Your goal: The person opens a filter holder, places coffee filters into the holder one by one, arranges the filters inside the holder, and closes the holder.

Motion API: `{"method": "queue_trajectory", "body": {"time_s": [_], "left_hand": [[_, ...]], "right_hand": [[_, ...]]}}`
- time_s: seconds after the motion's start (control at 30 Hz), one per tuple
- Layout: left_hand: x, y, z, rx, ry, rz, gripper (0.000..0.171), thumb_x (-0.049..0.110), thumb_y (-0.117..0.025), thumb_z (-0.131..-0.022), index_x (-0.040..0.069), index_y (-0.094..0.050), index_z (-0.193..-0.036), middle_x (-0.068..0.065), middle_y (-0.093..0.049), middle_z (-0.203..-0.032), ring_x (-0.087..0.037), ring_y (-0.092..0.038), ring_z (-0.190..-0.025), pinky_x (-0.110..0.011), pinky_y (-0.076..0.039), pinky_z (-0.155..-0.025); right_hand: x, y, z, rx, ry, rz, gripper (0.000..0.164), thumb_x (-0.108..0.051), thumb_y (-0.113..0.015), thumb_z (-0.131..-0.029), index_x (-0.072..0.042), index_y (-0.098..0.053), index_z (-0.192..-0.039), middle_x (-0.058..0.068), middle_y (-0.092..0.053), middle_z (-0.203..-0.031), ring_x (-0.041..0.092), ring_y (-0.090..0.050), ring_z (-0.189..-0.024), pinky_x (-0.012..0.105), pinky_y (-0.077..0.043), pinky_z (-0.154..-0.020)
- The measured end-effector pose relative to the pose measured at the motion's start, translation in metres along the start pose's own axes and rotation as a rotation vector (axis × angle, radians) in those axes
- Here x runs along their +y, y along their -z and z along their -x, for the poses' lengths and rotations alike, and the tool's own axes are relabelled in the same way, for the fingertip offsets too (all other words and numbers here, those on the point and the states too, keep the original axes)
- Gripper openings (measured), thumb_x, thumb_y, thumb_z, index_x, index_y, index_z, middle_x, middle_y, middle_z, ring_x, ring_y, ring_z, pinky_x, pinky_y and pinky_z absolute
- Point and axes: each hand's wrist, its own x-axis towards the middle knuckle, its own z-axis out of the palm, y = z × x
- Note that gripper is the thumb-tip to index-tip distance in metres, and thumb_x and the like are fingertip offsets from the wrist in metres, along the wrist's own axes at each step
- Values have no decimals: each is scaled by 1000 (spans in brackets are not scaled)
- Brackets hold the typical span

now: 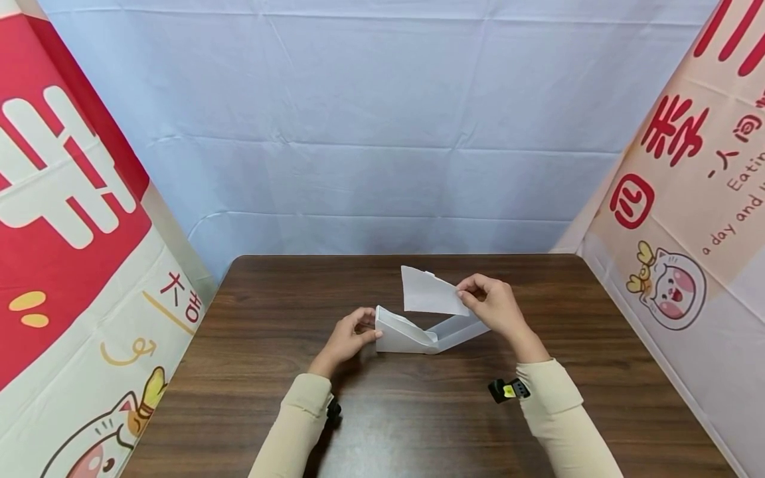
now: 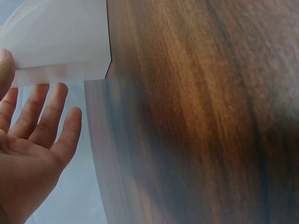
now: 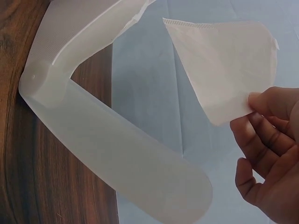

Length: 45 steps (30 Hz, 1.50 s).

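Note:
A white paper coffee filter [image 1: 431, 292], a slanted sheet with a crimped edge, is pinched at its lower right corner between thumb and fingers of my right hand [image 1: 501, 311]. It hangs above a white hinged case [image 1: 402, 337] on the table. The case's long lid [image 3: 117, 144] swings out to the right, below the filter in the head view. Several thin white edges show inside the case body. At the case's left end, my left hand [image 1: 346, 340] grips it, thumb in front and fingers at the end edge [image 2: 70, 72].
The dark wooden table [image 1: 388, 425] ends at a back edge close to a pale hanging cloth [image 1: 370, 179]. Printed cloths stand on the left [image 1: 72, 285] and right [image 1: 687, 219]. Small black cameras are strapped to both wrists.

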Motion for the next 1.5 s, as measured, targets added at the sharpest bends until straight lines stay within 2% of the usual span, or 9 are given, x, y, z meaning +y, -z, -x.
{"method": "queue_trajectory", "body": {"time_s": [0.23, 0.5, 0.67, 1.07, 1.27, 1.5], "left_hand": [[0, 0, -1, 2, 5, -6, 31, 1, -68, -83, -5, -55, -111, -20, -62, -100, -34, -60, -92, -44, -48, -81], [0, 0, 0, -1, 11, 2, 31, 1, -68, -83, -4, -55, -111, -19, -63, -101, -34, -60, -94, -45, -47, -82], [-1, 0, 0, -3, 15, 1, 31, 2, -68, -83, -3, -56, -111, -18, -63, -102, -32, -60, -94, -45, -47, -82], [-1, 1, 0, -5, 6, -2, 31, 1, -68, -83, -4, -55, -111, -18, -63, -101, -33, -61, -94, -43, -48, -81], [0, 1, 0, -6, 16, -1, 31, 1, -68, -84, -4, -55, -111, -18, -63, -101, -33, -60, -94, -42, -48, -81], [-1, 0, 0, -7, 10, -5, 31, 1, -68, -83, -4, -56, -111, -18, -63, -100, -32, -61, -93, -40, -48, -81]], "right_hand": [[-1, -3, 1, -31, 16, 1, 10, 4, -68, -81, -5, -66, -83, 0, -63, -74, 14, -53, -61, 24, -44, -53], [0, -10, 6, -105, -30, -12, 8, 2, -67, -83, -6, -66, -85, -2, -62, -75, 16, -53, -64, 25, -45, -54], [-2, -13, 8, -124, -24, -5, 7, 0, -66, -84, -7, -65, -86, -2, -61, -75, 15, -54, -64, 26, -45, -53], [-7, -9, 6, -96, 14, 5, 9, 2, -67, -83, -7, -66, -85, -3, -62, -75, 14, -55, -63, 26, -45, -53], [-5, -15, 6, -106, 36, 24, 11, 2, -68, -81, -9, -66, -84, -4, -63, -75, 11, -56, -65, 26, -47, -57], [-2, -25, 9, -76, 80, 61, 14, 2, -69, -79, -10, -65, -82, -6, -63, -74, 11, -57, -65, 30, -48, -56]]}}
